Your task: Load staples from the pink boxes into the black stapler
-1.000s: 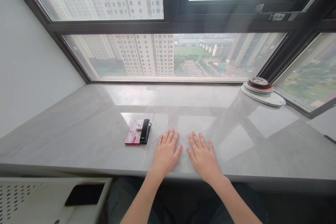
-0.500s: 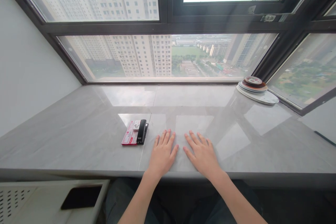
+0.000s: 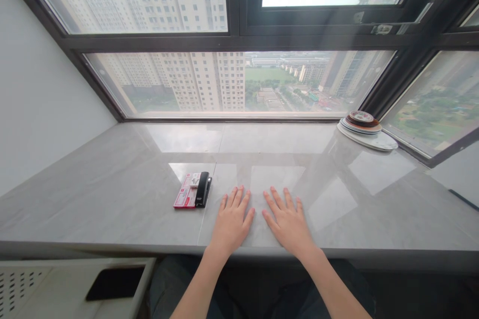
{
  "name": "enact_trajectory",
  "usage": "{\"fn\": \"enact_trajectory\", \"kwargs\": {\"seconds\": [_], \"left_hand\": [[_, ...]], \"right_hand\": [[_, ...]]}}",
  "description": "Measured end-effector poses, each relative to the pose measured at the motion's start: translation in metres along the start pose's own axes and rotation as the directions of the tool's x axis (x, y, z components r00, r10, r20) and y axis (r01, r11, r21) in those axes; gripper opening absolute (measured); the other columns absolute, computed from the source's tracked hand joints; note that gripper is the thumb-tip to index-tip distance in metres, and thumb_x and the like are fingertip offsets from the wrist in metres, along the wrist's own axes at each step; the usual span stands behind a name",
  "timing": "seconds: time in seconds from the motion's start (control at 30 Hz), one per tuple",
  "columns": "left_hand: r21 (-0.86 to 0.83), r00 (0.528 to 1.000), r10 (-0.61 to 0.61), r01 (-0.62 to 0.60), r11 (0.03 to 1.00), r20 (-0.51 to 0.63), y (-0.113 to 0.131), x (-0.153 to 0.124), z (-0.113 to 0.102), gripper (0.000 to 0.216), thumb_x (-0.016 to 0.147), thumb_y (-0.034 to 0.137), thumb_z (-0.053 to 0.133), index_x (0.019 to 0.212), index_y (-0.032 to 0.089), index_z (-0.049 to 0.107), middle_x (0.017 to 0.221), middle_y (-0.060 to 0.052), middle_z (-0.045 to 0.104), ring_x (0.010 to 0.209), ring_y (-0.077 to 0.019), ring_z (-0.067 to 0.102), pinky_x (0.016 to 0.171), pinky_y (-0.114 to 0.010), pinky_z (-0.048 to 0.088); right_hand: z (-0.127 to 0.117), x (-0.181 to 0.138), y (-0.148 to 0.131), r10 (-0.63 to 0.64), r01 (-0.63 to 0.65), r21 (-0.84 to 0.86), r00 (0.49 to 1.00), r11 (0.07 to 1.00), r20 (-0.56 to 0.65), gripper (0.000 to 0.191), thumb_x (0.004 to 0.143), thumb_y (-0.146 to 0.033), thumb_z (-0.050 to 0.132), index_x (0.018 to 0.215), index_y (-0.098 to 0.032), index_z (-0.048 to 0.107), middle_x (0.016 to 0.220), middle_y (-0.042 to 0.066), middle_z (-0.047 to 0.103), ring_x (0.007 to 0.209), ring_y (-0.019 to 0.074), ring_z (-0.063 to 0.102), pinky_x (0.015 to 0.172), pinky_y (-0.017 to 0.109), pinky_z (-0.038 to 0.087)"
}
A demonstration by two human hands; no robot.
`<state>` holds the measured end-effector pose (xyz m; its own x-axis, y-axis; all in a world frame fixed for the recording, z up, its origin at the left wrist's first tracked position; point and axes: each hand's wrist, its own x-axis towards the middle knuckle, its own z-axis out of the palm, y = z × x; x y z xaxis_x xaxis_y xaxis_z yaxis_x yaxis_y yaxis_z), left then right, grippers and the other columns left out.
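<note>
nearest the person, below and left of the stapler [image 3: 202,189], a dark phone [image 3: 114,283] lies on a white cabinet [image 3: 45,286]. the left hand [image 3: 231,222] rests palm down on the grey table [image 3: 112,194], just right of the stapler but apart from it, fingers stretched flat and holding nothing. the right hand [image 3: 289,223] lies flat further right, fingers open and empty too. the black stapler lies against a red and white box [image 3: 185,197] on its left. far right of the stapler, by the window [image 3: 239,79], sits a stack of plates [image 3: 364,129].
</note>
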<state>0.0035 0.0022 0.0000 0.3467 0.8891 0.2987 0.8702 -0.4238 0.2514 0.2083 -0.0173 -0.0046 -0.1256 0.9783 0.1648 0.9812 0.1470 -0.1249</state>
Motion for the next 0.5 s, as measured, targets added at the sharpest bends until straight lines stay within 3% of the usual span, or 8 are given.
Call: {"fn": "enact_trajectory", "kwargs": {"seconds": [0.2, 0.5], "left_hand": [[-0.005, 1.000, -0.001, 0.001, 1.000, 0.005, -0.0010, -0.0006, -0.0011, 0.053, 0.107, 0.043, 0.039, 0.159, 0.034, 0.035, 0.168, -0.003, 0.032, 0.157, -0.0266, 0.024, 0.126, -0.056, 0.026], [-0.003, 1.000, 0.011, -0.011, 1.000, 0.005, -0.0016, -0.0011, -0.0025, 0.053, 0.107, 0.042, 0.039, 0.158, 0.034, 0.037, 0.168, -0.003, 0.032, 0.157, -0.0273, 0.025, 0.125, -0.056, 0.027]], "right_hand": [[0.0017, 0.0008, -0.0056, 0.019, -0.019, -0.012, 1.000, 1.000, -0.016, 0.064, 0.103, -0.060, 0.035, 0.164, -0.039, 0.027, 0.172, -0.002, 0.018, 0.158, 0.0404, 0.007, 0.120, 0.071, 0.004], [0.0009, 0.0003, -0.0055, 0.033, -0.033, 0.014, 0.999, 0.999, -0.031, 0.057, 0.108, -0.051, 0.027, 0.164, -0.041, 0.025, 0.171, -0.005, 0.020, 0.159, 0.0365, 0.007, 0.121, 0.069, 0.006]]}}
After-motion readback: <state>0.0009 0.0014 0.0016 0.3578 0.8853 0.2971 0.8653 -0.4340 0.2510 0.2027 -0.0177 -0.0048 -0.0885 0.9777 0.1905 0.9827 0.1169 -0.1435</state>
